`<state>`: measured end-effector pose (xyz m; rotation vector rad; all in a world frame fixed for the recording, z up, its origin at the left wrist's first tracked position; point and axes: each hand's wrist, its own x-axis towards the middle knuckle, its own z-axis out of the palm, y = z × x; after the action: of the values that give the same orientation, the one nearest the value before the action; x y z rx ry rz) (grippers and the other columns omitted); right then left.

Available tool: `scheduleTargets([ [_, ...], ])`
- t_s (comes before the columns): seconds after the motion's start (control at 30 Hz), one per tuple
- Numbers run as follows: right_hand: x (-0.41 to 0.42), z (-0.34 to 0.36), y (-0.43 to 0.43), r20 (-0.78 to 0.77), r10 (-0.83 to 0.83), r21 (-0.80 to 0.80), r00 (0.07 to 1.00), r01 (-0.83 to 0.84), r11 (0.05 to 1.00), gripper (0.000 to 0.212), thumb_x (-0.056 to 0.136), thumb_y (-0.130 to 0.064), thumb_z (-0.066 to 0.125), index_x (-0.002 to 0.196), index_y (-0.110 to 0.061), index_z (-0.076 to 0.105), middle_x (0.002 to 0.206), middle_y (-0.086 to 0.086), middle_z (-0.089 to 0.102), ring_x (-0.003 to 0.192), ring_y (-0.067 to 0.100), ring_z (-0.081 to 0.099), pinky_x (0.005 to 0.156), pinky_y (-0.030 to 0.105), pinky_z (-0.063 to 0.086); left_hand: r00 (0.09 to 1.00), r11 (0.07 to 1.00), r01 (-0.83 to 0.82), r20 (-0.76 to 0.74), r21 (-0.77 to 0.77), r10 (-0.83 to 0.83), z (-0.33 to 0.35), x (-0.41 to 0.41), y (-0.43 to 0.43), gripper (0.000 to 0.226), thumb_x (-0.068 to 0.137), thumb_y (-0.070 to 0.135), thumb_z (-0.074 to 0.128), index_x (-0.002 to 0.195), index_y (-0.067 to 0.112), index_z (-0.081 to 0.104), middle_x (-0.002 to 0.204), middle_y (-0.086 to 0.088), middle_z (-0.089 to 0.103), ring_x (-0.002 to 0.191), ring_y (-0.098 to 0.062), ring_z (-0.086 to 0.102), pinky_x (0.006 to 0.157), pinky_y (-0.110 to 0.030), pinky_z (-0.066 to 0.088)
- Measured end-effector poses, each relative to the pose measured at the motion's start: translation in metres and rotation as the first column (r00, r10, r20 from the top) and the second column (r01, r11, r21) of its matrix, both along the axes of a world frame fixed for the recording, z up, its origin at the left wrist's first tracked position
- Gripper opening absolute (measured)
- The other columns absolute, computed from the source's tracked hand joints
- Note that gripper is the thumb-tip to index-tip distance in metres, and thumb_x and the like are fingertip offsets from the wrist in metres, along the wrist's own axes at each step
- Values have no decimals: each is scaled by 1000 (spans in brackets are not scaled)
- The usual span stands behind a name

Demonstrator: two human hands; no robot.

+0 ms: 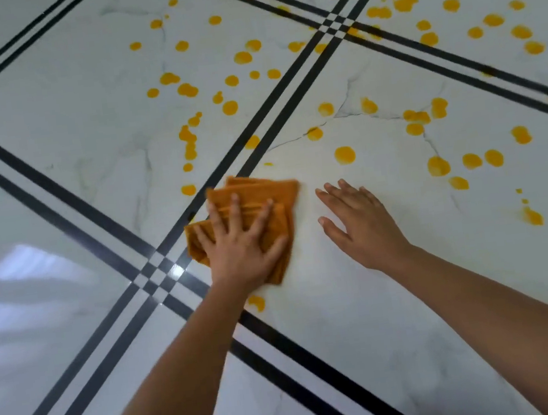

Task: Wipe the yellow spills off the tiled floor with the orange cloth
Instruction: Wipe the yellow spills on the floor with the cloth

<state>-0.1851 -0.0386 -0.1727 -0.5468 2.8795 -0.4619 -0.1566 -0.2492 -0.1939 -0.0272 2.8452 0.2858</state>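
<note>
1. The orange cloth [254,196], folded into a thick pad, lies flat on the tiled floor [66,129]. A crossing of black inlay stripes [156,273] sits just to the near left of the cloth.
2. The left hand [242,242] presses down on the cloth, fingers spread wide and straight, gripping nothing.
3. The right hand [359,224] rests palm-down on bare tile just right of the cloth, fingers straight and holding nothing.
4. The tile right of the cloth looks largely wiped, with only a faint yellowish haze, so I judge the job barely begun. One drop [256,302] remains just nearer than the cloth. Dozens of yellow spills [344,155] dot the tiles beyond the cloth and to its right.
5. No brand, label or writing is readable anywhere.
</note>
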Motion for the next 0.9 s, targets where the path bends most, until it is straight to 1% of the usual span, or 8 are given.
scheduleTargets([
  [0.07,4,0,-9,2,7,1,1000,-7,1000,68,87,-50,13,142,-17,36,149,6,36,141,23,25,114,40,15,988,988,-152,-13,37,153,3,10,1,70,78,81,12,139,56,-12,156,-3,-19,135,-39,-31,102,-63,-20],
  [0.1,5,0,-13,2,5,-3,1000,-5,1000,69,87,-51,13,142,-18,35,149,5,36,141,23,24,114,40,15,992,990,-128,-9,54,129,3,32,6,71,78,81,12,139,56,-14,155,-3,-22,134,-39,-32,101,-63,-21],
  [0.23,5,2,-25,-4,-28,-8,1000,28,1000,68,87,-52,13,143,-18,34,150,6,35,142,23,22,114,40,14,982,982,190,-25,9,-190,3,83,-10,69,78,81,9,137,57,-15,154,-2,-23,135,-40,-30,104,-70,-11],
  [0.4,15,-3,-38,-8,-2,4,1000,2,1000,67,88,-50,15,143,-18,34,149,7,36,141,24,23,114,40,14,976,976,-213,-43,36,215,0,55,-22,69,79,80,16,139,56,-9,157,-3,-14,137,-39,-27,102,-63,-19],
  [0.53,11,1,-46,7,-5,55,1000,4,998,67,89,-52,14,145,-20,29,152,5,30,143,22,18,115,39,11,994,994,109,-16,-11,-109,2,72,-30,69,78,80,13,137,58,-16,154,-1,-23,135,-39,-30,104,-68,-15],
  [0.67,11,-1,-58,1,3,37,1000,-3,999,71,85,-53,11,144,-19,30,151,6,32,142,23,21,114,39,11,987,987,-162,-8,10,162,2,26,-63,69,78,79,14,140,56,-10,156,-2,-18,137,-38,-28,101,-62,-20],
  [0.83,-3,2,-67,-6,2,83,1000,-1,997,55,96,-43,28,145,-19,28,152,6,29,143,23,18,115,40,10,991,991,134,-10,-25,-134,-1,37,-72,72,76,82,10,137,55,-18,157,0,-18,137,-37,-27,105,-64,-15],
  [0.9,-7,2,-70,-10,-3,106,1000,4,994,58,93,-45,24,145,-19,28,152,6,29,143,23,18,115,40,10,999,999,33,-15,20,-33,0,18,-78,71,79,80,10,140,53,-13,158,1,-13,140,-35,-22,106,-62,-13],
])
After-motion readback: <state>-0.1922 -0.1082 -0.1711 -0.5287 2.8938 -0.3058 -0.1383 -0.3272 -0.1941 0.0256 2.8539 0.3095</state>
